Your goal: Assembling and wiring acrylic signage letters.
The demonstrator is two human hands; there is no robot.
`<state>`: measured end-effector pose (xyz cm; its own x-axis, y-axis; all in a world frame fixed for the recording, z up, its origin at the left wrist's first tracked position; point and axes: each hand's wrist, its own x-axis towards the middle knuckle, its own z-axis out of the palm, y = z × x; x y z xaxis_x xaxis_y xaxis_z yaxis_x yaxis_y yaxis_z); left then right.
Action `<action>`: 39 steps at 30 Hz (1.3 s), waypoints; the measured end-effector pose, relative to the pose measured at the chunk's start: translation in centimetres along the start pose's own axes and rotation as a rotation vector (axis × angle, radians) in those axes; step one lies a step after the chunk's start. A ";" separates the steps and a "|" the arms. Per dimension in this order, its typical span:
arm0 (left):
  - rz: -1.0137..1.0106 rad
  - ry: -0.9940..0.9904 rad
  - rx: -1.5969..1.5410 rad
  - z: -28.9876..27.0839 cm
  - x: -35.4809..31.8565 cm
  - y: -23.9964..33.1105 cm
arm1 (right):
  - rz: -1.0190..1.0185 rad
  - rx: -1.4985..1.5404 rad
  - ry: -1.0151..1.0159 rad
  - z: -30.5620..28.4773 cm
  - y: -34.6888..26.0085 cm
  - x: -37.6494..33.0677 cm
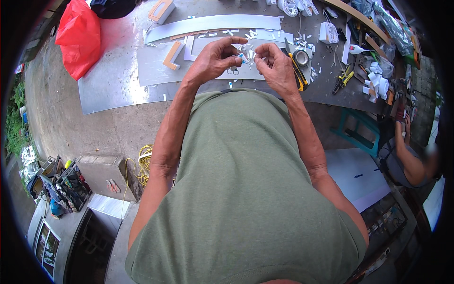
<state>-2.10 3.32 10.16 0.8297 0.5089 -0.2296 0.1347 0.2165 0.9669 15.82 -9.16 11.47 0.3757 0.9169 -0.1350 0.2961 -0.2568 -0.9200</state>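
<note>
I hold both hands up over the grey tabletop (113, 90), close to my chest, so the work sits right under my eyes. My left hand (213, 61) pinches a small white-and-blue piece (242, 57) between thumb and fingertips. My right hand (276, 66) curls beside it, its grip clenched on something too small to make out. The yellow utility knife (298, 73) lies partly behind that hand.

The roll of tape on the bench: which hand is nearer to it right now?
Right. The right hand is just beside the roll of tape, on its left; the left hand is farther away, beyond the right one.
</note>
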 end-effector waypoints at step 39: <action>-0.020 -0.077 -0.158 0.4 -0.5 1.6 | 0.333 0.733 -0.469 -1.5 0.1 0.2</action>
<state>-2.09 3.03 11.88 0.8674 0.4396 -0.2332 0.0694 0.3572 0.9315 17.29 -9.44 11.85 -0.0987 0.9014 -0.4215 -0.4514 -0.4180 -0.7884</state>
